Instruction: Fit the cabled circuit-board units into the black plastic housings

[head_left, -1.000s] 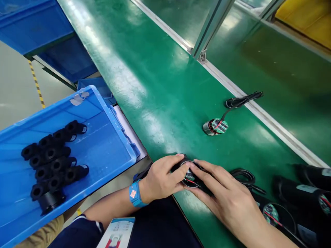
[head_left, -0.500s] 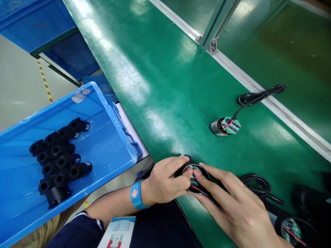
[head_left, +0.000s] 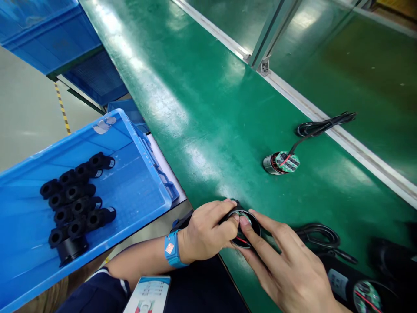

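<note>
My left hand [head_left: 211, 228], with a blue strap on its wrist, and my right hand [head_left: 285, 261] both grip a black motor housing [head_left: 257, 221] near the bench's front edge. Its round open end faces me. Inside shows part of a green circuit board [head_left: 246, 216] with a red wire. Fingers of both hands reach into the opening and press at the board, covering much of it. Farther back on the bench lies a bare motor [head_left: 273, 165] with a green circuit board on its end and a bundled black cable [head_left: 325, 125] attached.
A blue bin [head_left: 137, 174] at left holds several black plastic fittings [head_left: 78, 187]. Black housings [head_left: 342, 278] and a coiled cable [head_left: 321, 234] lie at the right on the green bench [head_left: 202, 117]. A metal post [head_left: 265, 37] rises from the white rail behind.
The view has shifted slightly. Both hands stay on the housing, and the fingers have pushed slightly deeper, so less of the board shows in the opening.
</note>
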Demonstrator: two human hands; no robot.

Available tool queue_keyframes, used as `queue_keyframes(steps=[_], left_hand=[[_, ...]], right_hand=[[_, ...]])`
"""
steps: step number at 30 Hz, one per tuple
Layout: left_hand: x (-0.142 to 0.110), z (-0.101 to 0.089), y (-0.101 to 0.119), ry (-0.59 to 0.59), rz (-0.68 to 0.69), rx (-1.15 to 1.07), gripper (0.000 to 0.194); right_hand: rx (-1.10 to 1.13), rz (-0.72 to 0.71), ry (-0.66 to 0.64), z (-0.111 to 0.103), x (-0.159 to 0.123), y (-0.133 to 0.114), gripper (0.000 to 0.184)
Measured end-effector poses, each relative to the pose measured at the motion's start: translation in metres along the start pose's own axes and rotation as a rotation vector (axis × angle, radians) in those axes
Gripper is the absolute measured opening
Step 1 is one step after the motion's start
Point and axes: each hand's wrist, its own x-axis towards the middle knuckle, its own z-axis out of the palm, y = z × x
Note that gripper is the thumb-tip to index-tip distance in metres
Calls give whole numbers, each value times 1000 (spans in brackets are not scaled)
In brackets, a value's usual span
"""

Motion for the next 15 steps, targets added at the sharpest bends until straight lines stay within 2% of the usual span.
queue_keyframes(steps=[5, 11, 15], left_hand=[[-1, -1, -1, -14, -15, -41, 39], [-8, 1, -3, 12, -11, -87, 43], [-6, 0, -2, 54, -105, -284, 55]], right_hand=[[-33, -5, -1, 1, -2, -1, 32], [-24, -48, 41, 2, -1, 0, 31], [56, 18, -19, -12, 3, 4, 31]])
